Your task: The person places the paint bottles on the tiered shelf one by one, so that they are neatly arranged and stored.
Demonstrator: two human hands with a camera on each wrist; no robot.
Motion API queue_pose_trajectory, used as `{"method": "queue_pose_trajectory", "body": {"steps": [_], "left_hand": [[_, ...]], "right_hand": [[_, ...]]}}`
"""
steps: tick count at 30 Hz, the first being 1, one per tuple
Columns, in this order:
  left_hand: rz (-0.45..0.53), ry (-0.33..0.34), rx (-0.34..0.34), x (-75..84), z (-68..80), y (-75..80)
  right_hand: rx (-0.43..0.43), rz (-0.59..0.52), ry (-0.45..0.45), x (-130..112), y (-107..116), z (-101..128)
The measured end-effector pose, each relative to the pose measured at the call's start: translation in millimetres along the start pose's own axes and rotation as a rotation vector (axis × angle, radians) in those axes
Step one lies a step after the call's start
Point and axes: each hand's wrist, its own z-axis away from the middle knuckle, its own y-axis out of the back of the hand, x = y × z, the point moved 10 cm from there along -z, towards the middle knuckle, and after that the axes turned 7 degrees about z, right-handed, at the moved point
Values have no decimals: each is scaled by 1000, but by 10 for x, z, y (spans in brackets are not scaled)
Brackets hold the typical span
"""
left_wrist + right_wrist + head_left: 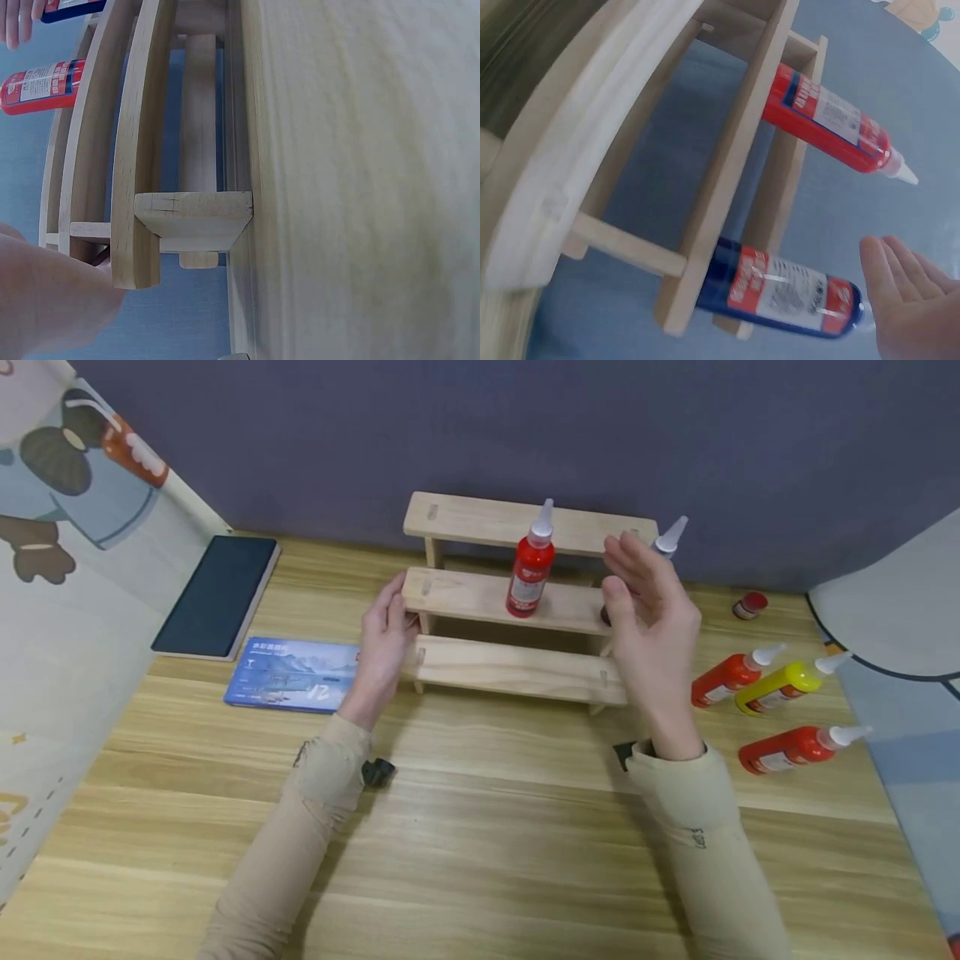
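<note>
A three-tier wooden stand stands on the table. My left hand grips the left end of its middle tier; in the left wrist view part of that hand shows beside the boards. On the middle tier a red paint bottle stands upright, its white nozzle up. At the tier's right end is a dark blue bottle, mostly hidden in the head view behind my right hand. That hand is raised with fingers extended and holds nothing; in the right wrist view its fingertips are close to the blue bottle's nozzle.
Two red bottles and a yellow bottle lie on the right side of the table, with a small red-lidded jar behind. To the left lie a blue flat box and a dark notebook. A grey-blue partition rises behind.
</note>
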Motion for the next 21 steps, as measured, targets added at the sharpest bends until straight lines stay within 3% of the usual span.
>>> {"method": "queue_pose_trajectory", "body": {"steps": [8, 21], "left_hand": [[1, 7, 5, 1, -1, -1], [4, 15, -6, -33, -9, -7]], "right_hand": [[65, -5, 40, -56, 302, 188], [150, 108, 4, 158, 786, 378]]}}
